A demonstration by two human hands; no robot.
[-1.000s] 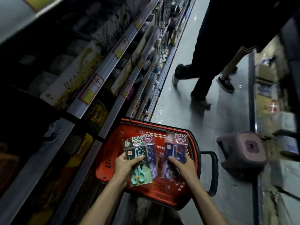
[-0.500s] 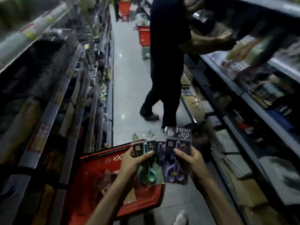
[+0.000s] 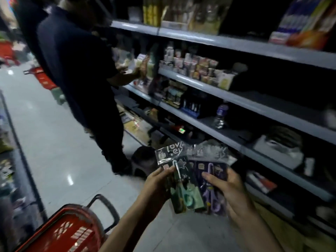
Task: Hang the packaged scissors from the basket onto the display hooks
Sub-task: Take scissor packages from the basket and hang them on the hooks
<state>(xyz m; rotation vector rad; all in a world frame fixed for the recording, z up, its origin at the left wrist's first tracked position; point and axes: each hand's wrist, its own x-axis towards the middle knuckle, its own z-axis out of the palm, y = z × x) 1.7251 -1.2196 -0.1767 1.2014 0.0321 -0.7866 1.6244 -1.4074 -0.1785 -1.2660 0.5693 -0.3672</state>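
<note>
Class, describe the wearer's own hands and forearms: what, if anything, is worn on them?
The left hand and right hand are bare: no gloves, rings, watch or bracelet show. The left forearm and right forearm are uncovered to the picture's lower edge, so no sleeve is in view. Dim light may hide small details.

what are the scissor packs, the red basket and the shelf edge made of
Green scissors pack and purple scissors pack: clear glossy plastic film over printed card, going by the crinkled glare. Red basket: likely moulded plastic, slotted walls. Shelf: probably painted metal, smooth grey, dull sheen.
</note>
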